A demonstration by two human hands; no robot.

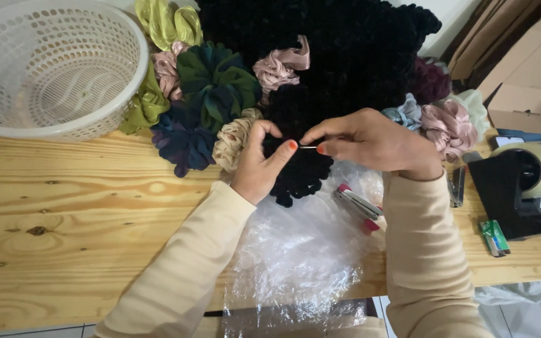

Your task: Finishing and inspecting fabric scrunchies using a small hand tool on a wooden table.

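left hand (259, 164): fingers curled, thumb out, pinching one end of a thin silvery pin-like piece (309, 147); too small to say what it is
right hand (370, 139): thumb and forefinger pinch the other end of the same piece; other fingers folded in
pin-like piece: held level between the two thumbs, above the black scrunchie (295, 172), near the middle of the bench (76, 219)
black scrunchie: lies just under both hands, its lower edge on the clear plastic sheet (302, 250)
scrunchie pile (220, 81): behind the hands, along the far bench edge; mostly black velvet, plus dark green, navy, olive, beige, pink and light blue ones
stapler (357, 205): silver with red ends, on the plastic sheet, just beside the right wrist, untouched
basket (51, 62): white perforated plastic, far left corner, touching the olive scrunchie
tape dispenser (518, 181): black, with a roll of clear tape, right end of bench
small green box (493, 238): in front of the dispenser, near the bench edge
cardboard boxes (527, 69): past the right end of the bench
sleeves: cream, both arms
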